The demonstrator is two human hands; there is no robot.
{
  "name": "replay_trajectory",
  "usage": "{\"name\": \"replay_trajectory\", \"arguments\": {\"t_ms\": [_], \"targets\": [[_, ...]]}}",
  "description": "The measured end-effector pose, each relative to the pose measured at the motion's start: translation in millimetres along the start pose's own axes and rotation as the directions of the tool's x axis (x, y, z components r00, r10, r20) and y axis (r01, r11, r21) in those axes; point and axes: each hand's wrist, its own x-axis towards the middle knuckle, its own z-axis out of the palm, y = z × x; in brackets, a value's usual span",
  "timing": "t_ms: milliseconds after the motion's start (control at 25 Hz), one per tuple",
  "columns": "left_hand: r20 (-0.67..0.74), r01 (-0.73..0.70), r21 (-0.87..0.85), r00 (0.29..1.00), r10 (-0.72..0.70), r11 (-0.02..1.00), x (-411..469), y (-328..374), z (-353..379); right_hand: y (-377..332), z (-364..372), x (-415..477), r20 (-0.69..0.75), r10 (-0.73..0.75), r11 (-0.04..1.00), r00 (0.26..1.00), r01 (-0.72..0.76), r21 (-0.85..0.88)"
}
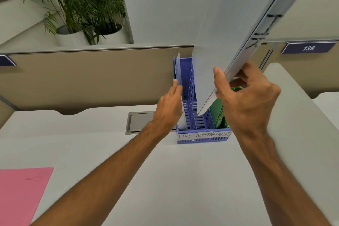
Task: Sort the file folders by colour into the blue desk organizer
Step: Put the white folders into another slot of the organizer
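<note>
1. The blue organizer [189, 82] stands on the white desk [165, 170], close to the tan wall [91, 79] at the back.
2. It has three slots. Paper tags on the front say HR [184, 136], ADMIN [203, 135] and FINANCE [221, 134].
3. A thin pale folder [178, 73] stands up in the left slot, above the HR tag.
4. The left grip [170, 104] rests on this thin pale folder. Its fingers are straight and flat against the side of it.
5. The right grip [245, 95] pinches a big pale folder [183, 24] near its bottom edge. The thumb lies on the near face and the curled fingers are behind it.
6. The big pale folder is up in the air and tilted. Its low corner dips into the middle slot, above the ADMIN tag. Its spine has black writing on it that is too blurry to read.
7. Green folders [218, 112] stand in the right slot, partly hidden behind the right grip.
8. A pink folder [20, 194] lies flat on the desk, far off at the near left.
9. A grey metal flap [139, 122] is set in the desk just left of the blue organizer.
10. Green plants [77, 2] in white pots stand behind the tan wall.
11. A dark plate [309, 48] on the right says 138.
</note>
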Motion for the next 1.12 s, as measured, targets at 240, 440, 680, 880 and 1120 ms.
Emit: {"name": "replay_trajectory", "arguments": {"t_ms": [240, 440, 680, 880, 1120], "targets": [[0.061, -0.026, -0.019, 0.998, 0.027, 0.999, -5.1, 10.6, -14.8, 11.7, 24.1, -5.4, 0.115, 0.026, 0.999, 0.993, -0.022, -0.036], [0.075, -0.012, 0.015, 0.997, 0.011, 1.000, -8.3, 9.9, -20.2, 50.9, 64.1, -30.6, 0.141, 0.060, 0.991, 0.988, -0.042, -0.124], [0.076, -0.008, 0.013, 0.997, 0.007, 1.000, -7.3, 2.0, -9.3, 90.2, 96.8, -72.9, 0.185, 0.109, 0.990, 0.977, -0.090, -0.106], [0.064, -0.023, 0.000, 0.998, 0.023, 1.000, -5.9, -4.2, -3.4, 101.6, 110.1, -88.8, 0.230, 0.111, 0.992, 0.967, -0.094, -0.086], [0.061, -0.050, -0.036, 0.997, 0.053, 0.998, -5.9, -9.1, 2.1, 105.2, 110.7, -106.3, 0.272, 0.115, 0.991, 0.955, -0.091, -0.099]]}}
